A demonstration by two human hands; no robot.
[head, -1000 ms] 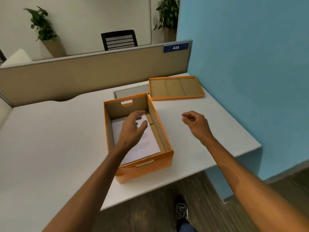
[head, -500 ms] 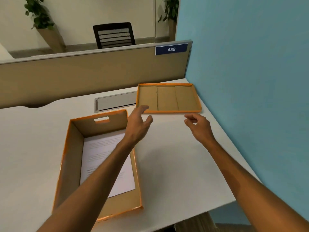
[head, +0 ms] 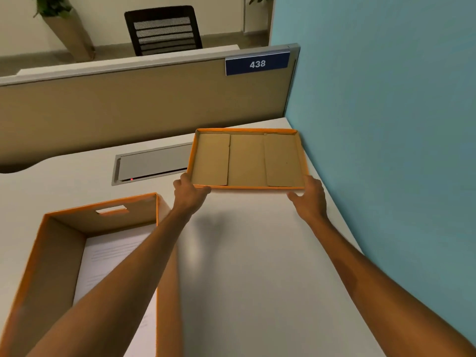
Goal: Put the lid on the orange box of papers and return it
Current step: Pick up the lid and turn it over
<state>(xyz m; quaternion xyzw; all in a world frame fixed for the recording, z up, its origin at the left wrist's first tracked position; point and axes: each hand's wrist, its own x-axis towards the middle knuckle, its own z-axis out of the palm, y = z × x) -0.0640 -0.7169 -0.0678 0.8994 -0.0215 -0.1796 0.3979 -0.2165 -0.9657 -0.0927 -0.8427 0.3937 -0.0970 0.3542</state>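
Observation:
The orange lid (head: 247, 161) lies upside down at the far right of the white desk (head: 257, 253), its brown cardboard inside facing up. My left hand (head: 189, 194) grips its near left corner, fingers curled over the rim. At the near right corner my right hand (head: 309, 199) touches the rim with the thumb under the front edge. The open orange box (head: 59, 228) stands at the near left, with white papers (head: 113, 256) lying inside. My left forearm crosses over its right wall.
A grey cable hatch (head: 154, 163) is set in the desk left of the lid. A beige partition (head: 128, 104) with a blue 438 sign (head: 257, 63) closes the back. A blue wall (head: 386, 124) runs along the right. Behind the partition stand a black chair (head: 162, 29) and a planter (head: 69, 32).
Both hands moved forward from above the desk to the lid's near corners and took hold. The view moved closer to the lid, so the box now sits lower left.

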